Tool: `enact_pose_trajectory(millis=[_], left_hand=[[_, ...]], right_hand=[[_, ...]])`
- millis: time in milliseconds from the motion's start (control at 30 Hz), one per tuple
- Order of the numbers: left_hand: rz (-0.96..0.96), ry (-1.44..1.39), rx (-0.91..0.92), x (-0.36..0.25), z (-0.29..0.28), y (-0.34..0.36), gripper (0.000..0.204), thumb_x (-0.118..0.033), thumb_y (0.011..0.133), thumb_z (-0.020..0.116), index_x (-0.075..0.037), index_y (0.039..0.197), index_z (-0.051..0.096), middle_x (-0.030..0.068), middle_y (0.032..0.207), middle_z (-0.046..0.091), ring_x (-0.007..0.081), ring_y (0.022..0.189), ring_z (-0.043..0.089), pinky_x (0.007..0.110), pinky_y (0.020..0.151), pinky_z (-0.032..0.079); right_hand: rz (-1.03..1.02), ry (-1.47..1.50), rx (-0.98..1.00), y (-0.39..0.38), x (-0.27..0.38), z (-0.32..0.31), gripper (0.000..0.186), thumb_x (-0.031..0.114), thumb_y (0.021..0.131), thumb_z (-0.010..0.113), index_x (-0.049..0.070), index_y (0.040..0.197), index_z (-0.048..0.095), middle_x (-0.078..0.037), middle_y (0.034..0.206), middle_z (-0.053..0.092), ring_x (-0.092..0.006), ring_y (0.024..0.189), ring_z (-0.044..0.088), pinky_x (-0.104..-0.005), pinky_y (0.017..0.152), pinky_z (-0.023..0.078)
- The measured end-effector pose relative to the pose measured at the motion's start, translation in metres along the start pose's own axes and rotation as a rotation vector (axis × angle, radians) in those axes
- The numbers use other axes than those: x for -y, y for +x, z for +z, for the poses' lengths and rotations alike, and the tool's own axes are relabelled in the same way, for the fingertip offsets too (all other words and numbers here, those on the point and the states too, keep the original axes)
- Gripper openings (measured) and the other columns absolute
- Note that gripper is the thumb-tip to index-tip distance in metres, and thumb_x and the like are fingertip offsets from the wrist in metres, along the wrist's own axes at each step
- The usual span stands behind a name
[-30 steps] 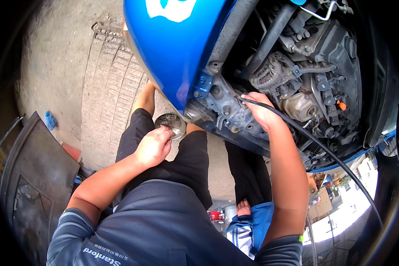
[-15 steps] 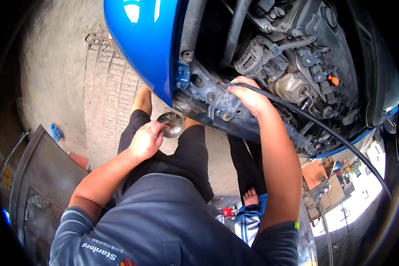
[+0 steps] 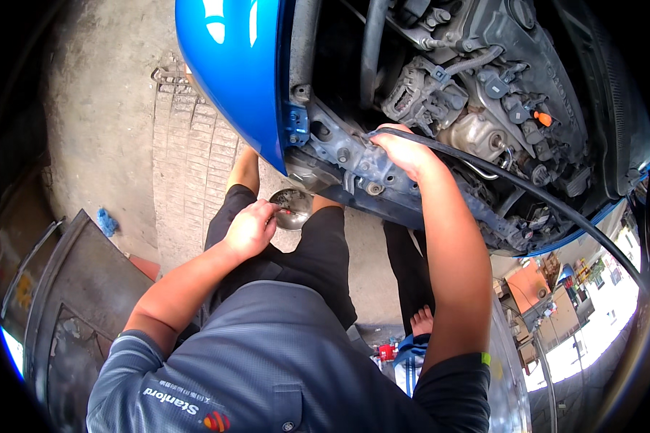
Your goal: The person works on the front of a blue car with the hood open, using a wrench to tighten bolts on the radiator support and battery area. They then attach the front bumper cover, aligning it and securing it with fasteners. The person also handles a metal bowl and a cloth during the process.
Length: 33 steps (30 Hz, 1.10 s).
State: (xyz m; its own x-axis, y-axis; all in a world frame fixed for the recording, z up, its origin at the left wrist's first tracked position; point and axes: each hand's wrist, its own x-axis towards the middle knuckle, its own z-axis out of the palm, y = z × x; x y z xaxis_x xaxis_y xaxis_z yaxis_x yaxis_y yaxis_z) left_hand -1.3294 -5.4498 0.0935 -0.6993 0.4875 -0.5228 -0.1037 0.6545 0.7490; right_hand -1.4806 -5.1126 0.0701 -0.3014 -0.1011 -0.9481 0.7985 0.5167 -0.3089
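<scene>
My right hand [image 3: 403, 153] is closed at the end of a long black rubber-like strip [image 3: 516, 179], at the blue-grey front crossmember [image 3: 361, 160] of a car. From there the strip runs over the engine bay and down to the right. My left hand [image 3: 251, 231] is closed, fingertips pinched at the near left side of a round metal bowl [image 3: 309, 209] between my legs. A small red spot shows just beyond the fingertips; what they hold is too small to make out. Dark small items lie in the bowl.
The blue bumper [image 3: 231, 65] curves at the upper left, next to the open engine bay with its dirty engine [image 3: 469, 137]. A dark panel [image 3: 87, 289] stands at lower left, near a crumpled blue cloth [image 3: 107, 222]. Another person's dark-trousered leg [image 3: 406, 270] is close at my right.
The view has shifted slightly, so the bowl and both arms sit a little differently in it. My right hand stays at the strip's end, my left hand by the bowl.
</scene>
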Motion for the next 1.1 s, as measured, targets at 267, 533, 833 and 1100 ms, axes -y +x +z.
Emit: enact_pose_trajectory(millis=[267,533,833,1100], left_hand=[[-0.028,0.024,0.026,-0.001,0.002,-0.004,0.022,-0.007,0.084,0.061,-0.002,0.105,0.063,0.0157,0.094,0.061,0.0347,0.093,0.062,0.042,0.084,0.050],[-0.039,0.007,0.016,0.007,0.005,-0.009,0.020,-0.008,0.083,0.062,-0.002,0.102,0.063,0.0169,0.096,0.062,0.0358,0.094,0.062,0.043,0.084,0.051],[-0.045,-0.004,-0.005,0.014,-0.005,-0.018,0.020,-0.006,0.083,0.061,-0.002,0.102,0.063,0.0158,0.094,0.062,0.0353,0.094,0.062,0.043,0.084,0.051],[-0.090,-0.005,-0.017,0.025,-0.017,-0.024,0.021,-0.009,0.085,0.059,-0.003,0.105,0.064,0.0158,0.098,0.063,0.0344,0.098,0.062,0.043,0.088,0.050]], right_hand=[[0.028,-0.004,0.023,0.005,-0.003,0.000,0.027,0.029,0.091,0.059,0.006,0.104,0.064,-0.008,0.099,0.064,-0.0195,0.092,0.055,-0.0352,0.085,0.045],[0.009,-0.100,-0.021,0.005,0.001,0.002,0.026,0.023,0.091,0.057,0.003,0.105,0.064,-0.013,0.100,0.065,-0.0244,0.095,0.058,-0.0381,0.087,0.046],[-0.033,-0.044,-0.114,0.000,0.000,0.009,0.016,0.020,0.089,0.058,0.005,0.083,0.060,-0.003,0.077,0.051,-0.0157,0.076,0.044,-0.0332,0.072,0.040],[0.047,-0.092,-0.016,0.005,-0.001,0.001,0.021,0.023,0.088,0.058,0.005,0.098,0.064,-0.009,0.091,0.061,-0.0213,0.088,0.054,-0.0371,0.081,0.044]])
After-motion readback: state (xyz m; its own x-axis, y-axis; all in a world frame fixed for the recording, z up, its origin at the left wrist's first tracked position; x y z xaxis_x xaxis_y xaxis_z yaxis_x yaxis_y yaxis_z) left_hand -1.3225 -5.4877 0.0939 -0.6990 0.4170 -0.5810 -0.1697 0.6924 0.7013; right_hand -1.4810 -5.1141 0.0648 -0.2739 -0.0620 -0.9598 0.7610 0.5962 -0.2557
